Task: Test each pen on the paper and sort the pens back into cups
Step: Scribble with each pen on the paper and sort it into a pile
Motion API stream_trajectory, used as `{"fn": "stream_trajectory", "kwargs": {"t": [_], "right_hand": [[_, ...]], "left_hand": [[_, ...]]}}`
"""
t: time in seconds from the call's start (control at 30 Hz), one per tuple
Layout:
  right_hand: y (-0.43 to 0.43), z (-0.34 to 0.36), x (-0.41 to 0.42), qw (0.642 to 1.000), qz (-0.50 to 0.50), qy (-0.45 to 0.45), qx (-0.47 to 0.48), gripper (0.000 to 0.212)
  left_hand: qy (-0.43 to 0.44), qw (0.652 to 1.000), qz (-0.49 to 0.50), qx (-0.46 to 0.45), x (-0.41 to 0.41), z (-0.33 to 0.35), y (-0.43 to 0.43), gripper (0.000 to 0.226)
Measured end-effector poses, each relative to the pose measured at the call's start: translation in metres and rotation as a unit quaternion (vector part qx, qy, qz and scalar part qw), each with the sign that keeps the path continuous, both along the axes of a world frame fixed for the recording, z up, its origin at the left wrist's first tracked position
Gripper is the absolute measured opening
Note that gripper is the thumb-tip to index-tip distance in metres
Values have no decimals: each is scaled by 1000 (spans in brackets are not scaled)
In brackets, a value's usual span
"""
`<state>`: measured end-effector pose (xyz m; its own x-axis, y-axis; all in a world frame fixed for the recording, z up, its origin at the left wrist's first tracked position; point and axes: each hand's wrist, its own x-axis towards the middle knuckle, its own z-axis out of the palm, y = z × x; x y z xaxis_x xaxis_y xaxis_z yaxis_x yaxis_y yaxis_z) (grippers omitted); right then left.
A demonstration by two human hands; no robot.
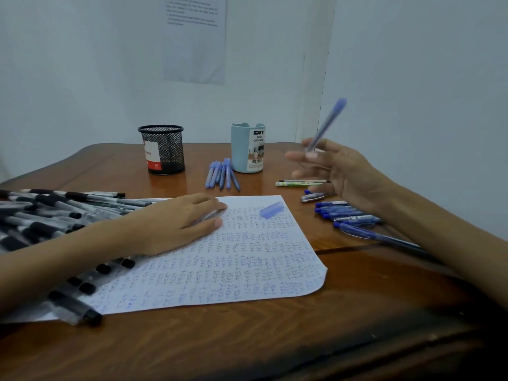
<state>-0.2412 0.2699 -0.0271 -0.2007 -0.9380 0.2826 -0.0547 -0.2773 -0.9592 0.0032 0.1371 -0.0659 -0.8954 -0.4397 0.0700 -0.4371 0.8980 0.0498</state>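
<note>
A sheet of paper (233,259) covered in blue test scribbles lies on the wooden table. My left hand (170,224) rests flat on its top left part, fingers relaxed. My right hand (338,171) hovers above the table to the right and pinches a light blue pen (328,123), which points up and is blurred. That pen's cap (271,209) lies loose on the paper. A black mesh cup (162,149) and a pale blue cup (248,147) stand at the back.
Many black pens (55,213) are piled at the left, partly under my left arm. Several light blue pens (221,174) lie before the blue cup. Dark blue pens (349,215) lie at the right, with a green-white pen (297,183) behind them.
</note>
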Motion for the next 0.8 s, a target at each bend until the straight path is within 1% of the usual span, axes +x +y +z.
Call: {"fn": "stream_trajectory", "kwargs": {"t": [0.07,0.23,0.33,0.53,0.6,0.73,0.8], "right_hand": [[-2,-8,7,999,-25,40,7,24],[-6,-26,25,996,11,75,44,19],[-7,-31,30,992,-7,104,67,18],[-9,-34,33,982,-111,144,44,49],[-9,-33,33,981,-116,146,45,55],[-8,-34,33,984,-73,156,34,42],[-8,-34,32,984,-77,156,33,37]], "left_hand": [[0,1000,0,0,0,0,0,94],[-2,1000,3,2,1,0,-1,94],[-3,1000,5,3,-1,0,-1,95],[-5,1000,7,2,0,0,-1,95],[-5,1000,7,0,0,0,-1,94],[-1,1000,4,3,0,-1,-1,95],[-3,1000,3,0,0,0,0,95]]}}
